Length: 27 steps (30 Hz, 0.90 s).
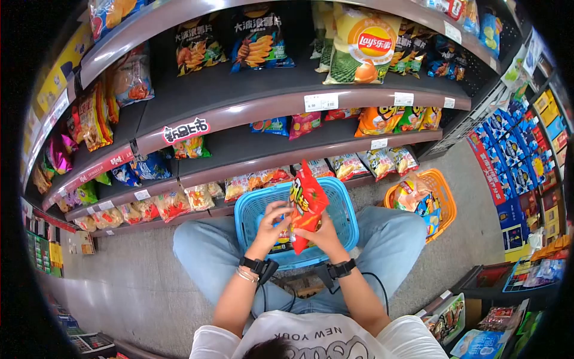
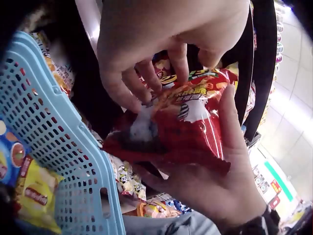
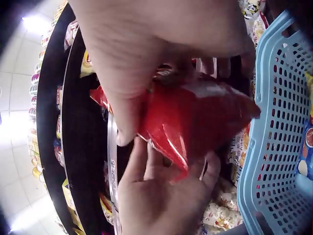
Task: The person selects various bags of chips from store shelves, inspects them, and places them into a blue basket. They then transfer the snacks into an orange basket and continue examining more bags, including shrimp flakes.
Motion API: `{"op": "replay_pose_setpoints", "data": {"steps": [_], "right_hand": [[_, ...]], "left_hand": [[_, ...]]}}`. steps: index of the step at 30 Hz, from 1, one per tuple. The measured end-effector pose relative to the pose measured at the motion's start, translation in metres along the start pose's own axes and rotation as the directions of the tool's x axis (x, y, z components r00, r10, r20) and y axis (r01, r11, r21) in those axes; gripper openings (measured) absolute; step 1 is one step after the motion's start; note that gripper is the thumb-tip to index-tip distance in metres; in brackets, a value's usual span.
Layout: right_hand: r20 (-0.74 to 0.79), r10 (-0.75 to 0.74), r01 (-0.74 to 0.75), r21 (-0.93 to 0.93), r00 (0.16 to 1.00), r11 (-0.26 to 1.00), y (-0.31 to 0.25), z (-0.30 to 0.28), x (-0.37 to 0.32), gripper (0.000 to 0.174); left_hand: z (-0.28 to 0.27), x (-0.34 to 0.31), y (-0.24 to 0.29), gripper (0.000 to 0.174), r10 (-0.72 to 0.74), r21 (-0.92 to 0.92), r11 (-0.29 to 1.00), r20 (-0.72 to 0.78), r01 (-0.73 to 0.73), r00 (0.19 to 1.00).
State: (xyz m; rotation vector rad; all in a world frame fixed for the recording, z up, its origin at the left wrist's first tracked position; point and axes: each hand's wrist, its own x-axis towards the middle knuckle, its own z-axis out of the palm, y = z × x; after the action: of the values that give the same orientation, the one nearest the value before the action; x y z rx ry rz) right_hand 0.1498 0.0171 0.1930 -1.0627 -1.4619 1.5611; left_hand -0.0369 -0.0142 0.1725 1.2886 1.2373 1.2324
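A red snack bag (image 1: 308,197) stands tilted above the blue plastic basket (image 1: 348,206) between the person's legs. The right hand (image 1: 324,235) grips its lower part, with the thumb along one side in the left wrist view. Bent fingers of the left hand (image 1: 272,222) touch the printed face of the bag; in the left wrist view that hand (image 2: 166,44) reaches down over it with fingertips on the film. Inside the basket, a yellow bag (image 2: 36,196) and a blue bag (image 2: 10,154) show in the left wrist view.
Curved shelves (image 1: 239,90) with many snack bags rise in front, among them a large Lay's bag (image 1: 365,45). An orange basket (image 1: 445,200) holding bags stands on the floor to the right. Wrist straps with cables hang by both forearms. More goods stand at far right (image 1: 514,149).
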Motion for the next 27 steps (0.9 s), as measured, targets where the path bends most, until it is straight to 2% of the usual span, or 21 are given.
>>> {"op": "replay_pose_setpoints", "data": {"steps": [1,3,4,7,11,12,15,16,19,20,21,23,24,27], "right_hand": [[0.061,0.069,-0.079,0.180,0.996,0.980,-0.006,-0.001,-0.002,0.079],[0.071,0.011,-0.030,0.258,0.997,0.966,-0.006,-0.004,-0.003,0.078],[0.069,-0.023,0.004,0.270,0.997,0.963,-0.001,-0.008,-0.001,0.078],[0.080,-0.057,0.026,0.349,0.995,0.937,-0.015,-0.017,-0.001,0.075],[0.190,-0.030,-0.048,0.392,0.981,0.919,-0.027,-0.048,0.016,0.067],[0.165,-0.113,0.053,0.331,0.980,0.942,-0.027,-0.055,0.022,0.060],[0.006,-0.117,0.114,0.153,0.993,0.982,-0.017,-0.078,0.046,0.051],[-0.086,-0.113,0.123,0.117,0.990,0.986,-0.020,-0.081,0.051,0.049],[-0.183,-0.189,0.184,-0.042,0.965,0.982,-0.023,-0.096,0.075,0.051],[-0.182,-0.233,0.230,-0.036,0.955,0.972,-0.026,-0.102,0.083,0.053],[-0.214,-0.247,0.240,-0.060,0.945,0.969,-0.026,-0.109,0.093,0.053],[-0.275,-0.275,0.255,-0.108,0.921,0.961,-0.011,-0.126,0.119,0.054],[-0.327,-0.333,0.293,-0.166,0.885,0.942,-0.015,-0.129,0.132,0.055],[-0.299,-0.377,0.250,-0.386,0.876,0.888,-0.030,-0.153,0.145,0.055]], "left_hand": [[0.000,0.000,-0.003,0.055,0.048,0.059,0.997,-0.055,-0.045,0.997],[0.001,0.003,-0.006,0.065,0.155,0.184,0.975,-0.155,-0.126,0.976],[0.002,0.003,-0.006,0.076,0.034,0.006,0.999,-0.171,-0.034,0.985],[0.003,0.007,0.011,0.087,-0.096,-0.413,0.905,0.038,0.103,0.995],[0.007,0.020,0.022,0.083,-0.215,-0.439,0.858,0.164,0.266,0.963],[0.011,0.024,0.026,0.079,-0.204,-0.453,0.857,0.141,0.247,0.969],[0.025,0.048,0.022,0.077,-0.195,-0.353,0.917,0.011,0.186,0.981],[0.032,0.060,0.022,0.074,-0.102,-0.339,0.937,-0.039,0.082,0.994],[0.050,0.099,0.024,0.072,0.020,-0.215,0.976,-0.096,-0.041,0.995],[0.057,0.112,0.029,0.069,0.067,-0.094,0.992,-0.130,-0.079,0.989],[0.064,0.124,0.035,0.068,0.060,-0.058,0.996,-0.155,-0.069,0.986],[0.076,0.154,0.026,0.067,0.127,-0.061,0.988,-0.165,-0.139,0.978],[0.082,0.166,0.028,0.067,0.120,0.013,0.993,-0.205,-0.120,0.971],[0.094,0.191,0.034,0.070,0.088,0.267,0.964,-0.230,-0.024,0.969]]}}
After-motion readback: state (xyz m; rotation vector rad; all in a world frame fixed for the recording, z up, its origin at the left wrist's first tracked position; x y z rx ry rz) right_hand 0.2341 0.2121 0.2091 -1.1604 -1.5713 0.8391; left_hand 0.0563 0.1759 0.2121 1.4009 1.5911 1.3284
